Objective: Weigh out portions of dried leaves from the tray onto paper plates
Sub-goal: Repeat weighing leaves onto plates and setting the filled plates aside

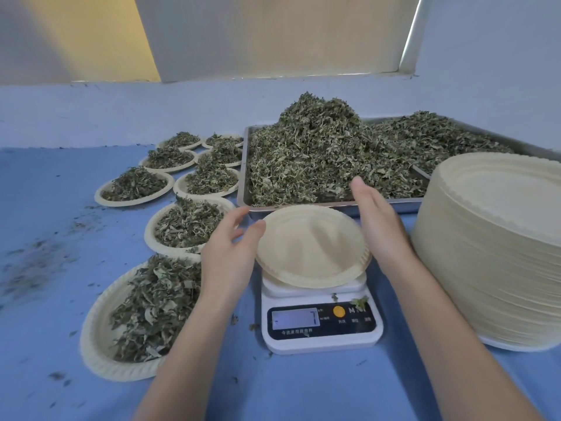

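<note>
While the big steel tray (243, 165) sits heaped with crinkled, papery dried leaves (318, 153) behind the scale, I judge the main risk is a careless scoop spilling flakes over its low rim onto the blue table (45, 268), already littered with crumbs. Next in size, the tall stack of ribbed paper plates (491, 253) stands to my right; filled plates (188, 226) line up on my left. On the white digital scale (321, 323) an empty plate (312, 247) rests slightly tilted; if it sits off-centre, the reading could skew. My left hand (227, 253) and right hand (379, 226) flank it, fingers straight and loose, gripping nothing.
</note>
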Available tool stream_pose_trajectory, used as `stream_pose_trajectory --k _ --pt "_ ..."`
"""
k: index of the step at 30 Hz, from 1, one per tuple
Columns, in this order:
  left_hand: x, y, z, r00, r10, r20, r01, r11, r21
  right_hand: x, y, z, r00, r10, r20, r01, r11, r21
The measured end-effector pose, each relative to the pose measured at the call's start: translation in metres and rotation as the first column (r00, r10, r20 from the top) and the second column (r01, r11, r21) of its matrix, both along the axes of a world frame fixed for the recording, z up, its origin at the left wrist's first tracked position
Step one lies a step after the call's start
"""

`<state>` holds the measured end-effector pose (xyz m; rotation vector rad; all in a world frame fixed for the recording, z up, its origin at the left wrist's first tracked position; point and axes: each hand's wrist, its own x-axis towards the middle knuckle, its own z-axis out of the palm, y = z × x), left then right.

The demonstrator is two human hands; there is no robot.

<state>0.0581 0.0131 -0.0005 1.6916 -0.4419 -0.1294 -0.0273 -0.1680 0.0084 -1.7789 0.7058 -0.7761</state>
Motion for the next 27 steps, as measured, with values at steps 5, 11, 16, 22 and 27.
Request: stream_pose_trajectory --k 5,11,16,22,27 --pt "0.0 0.0 -0.002 1.0 -0.021 0.019 0.021 1.0 -0.014 0.001 0.005 -0.001 0.999 0.041 0.013 -0.041 0.999 0.026" --pt "0.0 0.002 -0.001 0.999 -0.017 0.034 0.019 0.998 -0.054 -0.001 0.002 0.0 0.998 0.028 0.049 -0.028 1.0 0.004" --pt "0.0 0.002 -0.001 0.999 -0.019 0.041 0.021 0.998 -0.054 0.0 0.003 0.0 0.997 0.031 0.066 -0.031 0.999 0.004" --pt "0.0 0.001 -0.003 0.998 -0.02 0.059 0.022 0.999 -0.034 -0.01 0.007 0.003 0.992 0.123 0.027 -0.124 0.992 0.018" --pt "-0.001 0.001 -0.002 0.998 -0.029 0.062 0.031 0.999 -0.044 -0.046 0.022 -0.018 0.991 0.131 0.035 -0.134 0.984 0.121"
